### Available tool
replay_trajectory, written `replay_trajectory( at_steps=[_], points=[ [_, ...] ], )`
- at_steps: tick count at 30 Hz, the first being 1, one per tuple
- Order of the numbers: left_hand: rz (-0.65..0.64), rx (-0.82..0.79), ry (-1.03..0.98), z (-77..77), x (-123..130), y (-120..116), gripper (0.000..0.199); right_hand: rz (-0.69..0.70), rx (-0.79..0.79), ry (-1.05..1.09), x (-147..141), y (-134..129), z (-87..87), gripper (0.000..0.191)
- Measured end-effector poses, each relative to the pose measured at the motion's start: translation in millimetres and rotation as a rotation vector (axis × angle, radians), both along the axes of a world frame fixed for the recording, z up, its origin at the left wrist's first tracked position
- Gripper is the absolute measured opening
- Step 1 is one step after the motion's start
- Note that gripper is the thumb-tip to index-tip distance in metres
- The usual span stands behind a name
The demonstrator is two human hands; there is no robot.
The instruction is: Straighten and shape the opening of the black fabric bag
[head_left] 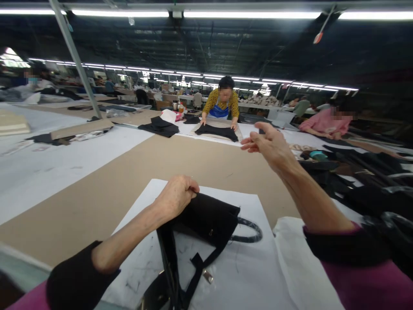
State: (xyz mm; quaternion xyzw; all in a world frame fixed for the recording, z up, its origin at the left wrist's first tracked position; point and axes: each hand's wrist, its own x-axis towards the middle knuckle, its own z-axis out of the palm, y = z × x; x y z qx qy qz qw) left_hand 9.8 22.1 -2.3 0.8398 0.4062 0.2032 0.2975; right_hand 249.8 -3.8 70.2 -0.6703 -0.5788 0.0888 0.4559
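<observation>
My left hand (pixel 179 193) is closed on the upper edge of a black handbag (pixel 206 219), which lies tilted on a white sheet (pixel 251 262). A rounded handle (pixel 254 230) in clear wrap sticks out at the bag's right side. Black straps run from the bag toward me, with a small metal clasp (pixel 208 275) near them. Raised well above the table at the right is my right hand (pixel 266 142), its fingers apart and nothing seen in them.
Tan board (pixel 129 181) covers the table beneath the sheet. Across it, a co-worker (pixel 222 103) rests both hands by a black piece (pixel 217 132). Black pieces (pixel 159 127) lie nearby; dark material (pixel 364 172) is heaped at right. White cloth (pixel 300 258) lies near my right forearm.
</observation>
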Motion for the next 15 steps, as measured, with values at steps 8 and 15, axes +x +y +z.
replay_trajectory(
  at_steps=[8,15],
  points=[
    [-0.065,0.021,-0.039,0.0,2.7,0.8,0.027,0.326,-0.402,-0.572,-100.7,-55.4,-58.9,0.026],
    [-0.069,0.069,-0.081,7.3,-3.3,0.9,0.036,0.301,-0.522,-0.615,-94.1,-28.2,-80.3,0.012]
  ],
)
